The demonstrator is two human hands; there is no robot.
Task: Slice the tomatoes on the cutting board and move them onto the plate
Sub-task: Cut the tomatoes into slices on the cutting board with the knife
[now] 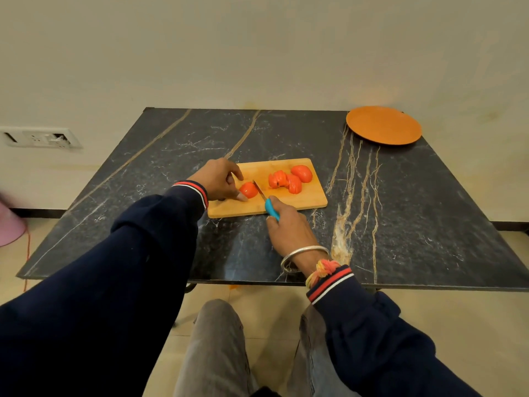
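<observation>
A wooden cutting board (303, 200) lies in the middle of the dark marble table. My left hand (218, 179) pins a red tomato piece (248, 189) at the board's left part. My right hand (289, 227) grips a knife by its blue handle (271, 209); the blade (259, 190) rests against the right side of that piece. Several cut tomato slices (286, 180) and a larger tomato piece (302, 173) lie on the board's right half. An orange plate (383, 125) sits empty at the table's far right corner.
The marble table (143, 181) stands against a cream wall. A wall socket panel (38, 137) is at the left, and a pink object (10, 224) sits on the floor at the left edge. My knees are under the table's near edge.
</observation>
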